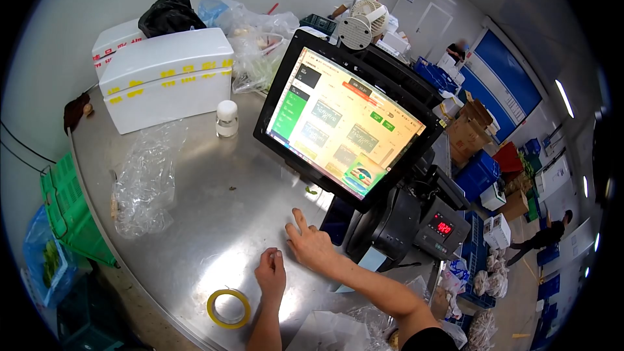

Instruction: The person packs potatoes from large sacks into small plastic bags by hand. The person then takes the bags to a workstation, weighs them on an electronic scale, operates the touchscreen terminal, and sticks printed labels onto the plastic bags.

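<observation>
My right hand (312, 246) is over the steel table (214, 221), just left of a dark device below the touchscreen monitor (344, 123). Its fingers are apart, the index finger stretched out, and nothing shows in it. My left hand (271, 274) is close by, with its fingers curled together and no object visible in it. A roll of yellow tape (210, 305) lies flat to the left of my left wrist. Beyond my right hand is a small green leaf scrap (311, 190). To the right, a scale display (444, 225) glows with red digits.
White foam boxes (169, 101), a clear bottle (227, 120) and a crumpled plastic bag (146, 182) sit on the table. Green crates (71, 211) stand past its left edge. Clear plastic (331, 331) lies beside my right forearm. Other people are in the background.
</observation>
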A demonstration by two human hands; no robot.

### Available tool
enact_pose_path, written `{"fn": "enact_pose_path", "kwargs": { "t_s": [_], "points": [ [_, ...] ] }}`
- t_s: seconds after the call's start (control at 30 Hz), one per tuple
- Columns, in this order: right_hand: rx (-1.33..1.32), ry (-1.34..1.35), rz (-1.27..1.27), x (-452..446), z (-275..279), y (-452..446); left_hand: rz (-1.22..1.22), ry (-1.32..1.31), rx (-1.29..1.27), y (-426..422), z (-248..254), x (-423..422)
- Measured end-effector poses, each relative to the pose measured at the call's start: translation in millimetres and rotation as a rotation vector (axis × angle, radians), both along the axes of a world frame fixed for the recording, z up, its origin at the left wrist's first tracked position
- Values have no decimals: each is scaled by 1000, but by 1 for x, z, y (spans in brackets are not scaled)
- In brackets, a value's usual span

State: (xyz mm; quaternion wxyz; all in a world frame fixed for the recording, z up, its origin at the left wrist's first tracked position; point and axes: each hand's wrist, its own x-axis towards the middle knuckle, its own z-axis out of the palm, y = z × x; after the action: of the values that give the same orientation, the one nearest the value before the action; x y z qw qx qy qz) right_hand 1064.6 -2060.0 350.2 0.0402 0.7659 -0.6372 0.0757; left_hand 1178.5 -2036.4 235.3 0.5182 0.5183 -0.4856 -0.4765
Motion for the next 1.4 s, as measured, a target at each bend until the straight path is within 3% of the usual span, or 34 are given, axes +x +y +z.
{"fn": "enact_pose_path", "kwargs": {
  "t_s": [0.4,0.6,1.1,1.4],
  "points": [
    [-26,-43,5,4,-13,15,-16,-55,-14,0,3,3],
    [-54,-201,8,27,-25,25,-51,-26,40,1,-2,4],
    [-11,-246,-99,43,-51,34,-1,-86,-120,0,-2,1],
    [10,-268,-197,42,-64,42,-46,-266,-31,1,1,3]
  ]
}}
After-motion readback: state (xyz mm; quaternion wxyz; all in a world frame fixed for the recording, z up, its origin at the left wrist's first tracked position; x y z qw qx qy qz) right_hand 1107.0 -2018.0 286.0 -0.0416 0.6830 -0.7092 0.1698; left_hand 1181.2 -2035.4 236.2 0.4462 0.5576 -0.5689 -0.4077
